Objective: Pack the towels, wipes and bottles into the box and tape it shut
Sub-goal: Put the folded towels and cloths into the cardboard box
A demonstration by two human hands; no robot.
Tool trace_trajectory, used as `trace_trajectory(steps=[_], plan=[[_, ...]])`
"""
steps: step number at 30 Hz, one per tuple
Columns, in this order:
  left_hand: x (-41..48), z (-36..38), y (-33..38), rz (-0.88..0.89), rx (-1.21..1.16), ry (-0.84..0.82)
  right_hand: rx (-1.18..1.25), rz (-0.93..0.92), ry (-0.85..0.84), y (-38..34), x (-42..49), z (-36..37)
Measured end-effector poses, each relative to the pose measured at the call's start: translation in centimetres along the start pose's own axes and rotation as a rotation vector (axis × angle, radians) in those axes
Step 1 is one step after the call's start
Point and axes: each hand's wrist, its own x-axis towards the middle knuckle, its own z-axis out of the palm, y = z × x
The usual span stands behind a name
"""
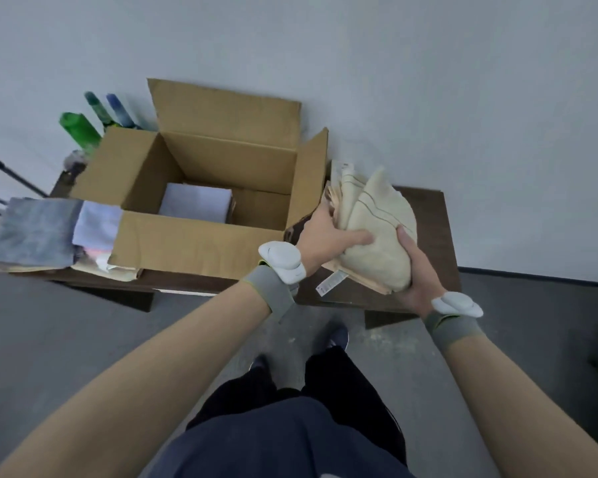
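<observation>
The left hand [328,236] presses its palm and thumb on the near-left side of a bundle of cream towels [377,232], and the right hand [413,270] cups the same bundle from below and from the right, fingers closed around its rounded end. Two hands are used, I think, because the folded cloths are soft and would slide apart or unfold if only one side were held. The bundle is at the right part of the dark wooden table [428,208], just beside the right flap of the open cardboard box [201,243]; whether it is lifted or rests on the wood I cannot tell. Inside the box one folded white towel [195,201] already lies flat on the bottom, toward the left, so free floor remains beside it for the cream bundle. To the left of the box, grey and pale cloths [49,229] wait in a low pile. Behind the box's left corner stand the bottles [94,119], green and blue, not yet packed. No tape is visible.
</observation>
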Motion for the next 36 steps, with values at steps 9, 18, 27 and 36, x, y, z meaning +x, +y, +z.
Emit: trace_trajectory(steps=[9,18,27,36], plan=[[-1.5,-4.3,3.5,0.147,-0.012,0.149,0.025,0.009,-0.120,-2.6,1.0,6.6],[-1.3,-7.4,5.1,0.112,-0.104,0.343,-0.020,0.069,-0.215,-4.4,2.9,10.7],[-1.0,-8.6,3.3,0.003,-0.168,0.495,-0.232,0.095,-0.334,-4.8,5.9,12.4],[-0.5,-13.5,1.7,-0.105,-0.236,0.651,-0.442,0.081,-0.342,-4.1,7.7,17.9]])
